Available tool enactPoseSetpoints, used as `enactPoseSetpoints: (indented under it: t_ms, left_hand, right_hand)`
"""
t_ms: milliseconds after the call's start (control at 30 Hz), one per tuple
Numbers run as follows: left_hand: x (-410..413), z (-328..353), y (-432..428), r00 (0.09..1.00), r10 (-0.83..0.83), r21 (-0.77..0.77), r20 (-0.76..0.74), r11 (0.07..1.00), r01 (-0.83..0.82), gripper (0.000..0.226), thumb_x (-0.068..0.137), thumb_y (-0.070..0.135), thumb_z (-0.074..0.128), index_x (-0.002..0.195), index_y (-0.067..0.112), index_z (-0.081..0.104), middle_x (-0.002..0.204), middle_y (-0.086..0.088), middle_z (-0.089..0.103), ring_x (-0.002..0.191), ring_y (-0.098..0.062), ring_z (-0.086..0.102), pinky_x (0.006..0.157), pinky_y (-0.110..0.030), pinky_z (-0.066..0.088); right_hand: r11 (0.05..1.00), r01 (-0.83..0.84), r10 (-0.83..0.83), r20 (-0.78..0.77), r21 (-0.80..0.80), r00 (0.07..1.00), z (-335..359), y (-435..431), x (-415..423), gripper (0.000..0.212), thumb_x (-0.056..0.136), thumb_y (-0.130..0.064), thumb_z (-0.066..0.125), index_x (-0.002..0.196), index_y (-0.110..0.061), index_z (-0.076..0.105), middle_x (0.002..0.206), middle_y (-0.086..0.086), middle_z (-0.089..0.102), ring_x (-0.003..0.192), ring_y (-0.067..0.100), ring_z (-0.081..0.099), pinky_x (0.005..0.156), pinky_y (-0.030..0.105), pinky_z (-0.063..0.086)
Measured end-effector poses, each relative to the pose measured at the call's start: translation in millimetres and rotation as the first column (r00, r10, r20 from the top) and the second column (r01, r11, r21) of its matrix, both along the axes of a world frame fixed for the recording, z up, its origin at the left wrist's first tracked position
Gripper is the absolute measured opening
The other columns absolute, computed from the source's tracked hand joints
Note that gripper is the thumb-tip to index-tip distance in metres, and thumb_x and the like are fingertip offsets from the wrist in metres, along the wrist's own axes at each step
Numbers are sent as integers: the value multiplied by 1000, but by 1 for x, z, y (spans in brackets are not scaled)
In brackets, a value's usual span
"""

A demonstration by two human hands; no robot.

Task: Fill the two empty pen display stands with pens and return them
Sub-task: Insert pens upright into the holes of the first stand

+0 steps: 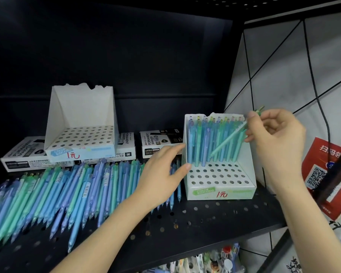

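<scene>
Head view: the right hand [278, 138] pinches a mint pen [227, 142], tilted over the partly filled stand [220, 191] on the shelf [205, 219]. The left hand [161, 174], fingers straight, touches that stand's left wall. The empty stand [81, 107] sits back left on marker boxes [158, 142], with loose pens [57, 192] lying in front.

1. Loose pens [47, 194]: pile cut by left edge; some hidden under left hand [161, 174].
2. Marker boxes [22, 154]: partly behind empty stand [81, 119]; small print unreadable.
3. Green pen [228, 140]: upper barrel partly behind right hand [278, 138] fingers.
4. Red poster [321, 174]: cut by right edge.
5. Lower-shelf items [215, 261]: blurred, cut by bottom edge.
</scene>
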State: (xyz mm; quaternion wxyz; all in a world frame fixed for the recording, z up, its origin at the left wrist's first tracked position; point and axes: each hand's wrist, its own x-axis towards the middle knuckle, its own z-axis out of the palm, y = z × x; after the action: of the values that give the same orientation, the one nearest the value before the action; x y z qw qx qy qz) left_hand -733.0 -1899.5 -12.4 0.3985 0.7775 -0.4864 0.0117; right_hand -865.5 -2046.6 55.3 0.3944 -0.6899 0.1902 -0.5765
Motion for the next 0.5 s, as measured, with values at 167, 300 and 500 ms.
enactPoseSetpoints:
  t_ms: [167, 300, 500]
  left_hand:
    - [1, -5, -4, 998, -27, 134, -49, 990, 33, 73, 89, 42, 56, 147, 40, 12, 152, 14, 24, 132, -15, 35, 110, -40, 31]
    - [1, -7, -3, 996, -41, 143, -85, 988, 53, 80, 87, 39, 61, 146, 43, 8, 154, 15, 18, 135, -14, 32, 112, -40, 30]
    - [2, -7, -3, 995, -58, 138, -79, 988, 69, 84, 85, 38, 64, 146, 44, 6, 153, 17, 19, 134, -12, 33, 112, -36, 30]
  right_hand:
    - [991, 88, -99, -114, -102, 988, -13, -10, 12, 16, 87, -26, 63, 76, -25, 51, 72, 3, 59, 66, 27, 60, 60, 34, 51]
    - [981, 96, -127, -181, -171, 975, -23, -15, 21, 14, 86, -25, 64, 83, -13, 57, 71, 1, 60, 63, 17, 59, 59, 23, 50]
    - [972, 74, -136, -279, -223, 951, -32, -15, 37, 15, 85, -22, 66, 82, -13, 54, 65, -8, 52, 57, 3, 48, 53, 9, 41]
